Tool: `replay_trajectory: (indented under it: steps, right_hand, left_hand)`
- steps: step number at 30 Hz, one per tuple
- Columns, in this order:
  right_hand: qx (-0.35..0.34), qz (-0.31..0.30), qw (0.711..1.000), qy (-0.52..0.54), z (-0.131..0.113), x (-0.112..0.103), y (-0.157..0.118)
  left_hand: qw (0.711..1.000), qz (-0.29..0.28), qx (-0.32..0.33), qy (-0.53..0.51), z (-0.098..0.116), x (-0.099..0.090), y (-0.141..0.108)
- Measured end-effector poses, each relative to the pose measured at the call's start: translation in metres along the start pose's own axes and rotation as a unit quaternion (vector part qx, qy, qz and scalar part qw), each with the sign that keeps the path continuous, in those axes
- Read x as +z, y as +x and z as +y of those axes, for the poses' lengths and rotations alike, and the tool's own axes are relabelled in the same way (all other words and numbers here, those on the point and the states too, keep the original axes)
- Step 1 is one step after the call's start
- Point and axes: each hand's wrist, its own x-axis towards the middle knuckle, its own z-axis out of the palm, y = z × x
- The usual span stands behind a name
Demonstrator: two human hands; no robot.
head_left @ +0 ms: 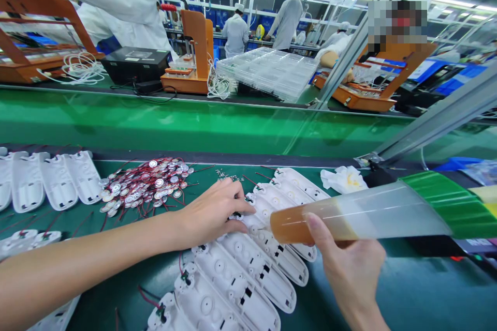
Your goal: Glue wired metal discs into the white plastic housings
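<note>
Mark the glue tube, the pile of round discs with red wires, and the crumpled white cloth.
glue tube (349, 217), head view, its clear middle.
pile of discs (143, 186), head view, centre of the heap.
white cloth (344, 179), head view, its middle fold.

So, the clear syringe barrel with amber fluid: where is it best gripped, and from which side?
Probably mid-barrel, from below, much as the right hand holds it. The syringe barrel lies almost level, its amber-filled tip toward the white housings, so a grip behind the fluid keeps the tip in sight. The green end sits farthest from the tip, likely giving less control. The left hand rests on a housing.
</note>
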Motion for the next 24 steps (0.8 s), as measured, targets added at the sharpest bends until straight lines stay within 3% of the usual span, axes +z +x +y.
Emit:
replay_trajectory:
  steps: [8,17,24]
  right_hand:
    - [0.066,0.004,0.997,0.04,-0.029,0.006,-0.009]
    - [0.06,0.016,0.997,0.041,-0.011,0.002,-0.002]
    - [0.067,-0.017,0.997,0.019,-0.019,-0.003,0.004]
  left_hand:
    - [1.0,0.008,-0.002,-0.002,0.0,0.0,-0.001]
    - [1.0,-0.01,-0.009,-0.004,0.002,-0.001,-0.001]
    - [1.0,0.002,-0.009,-0.005,0.002,0.0,0.0]
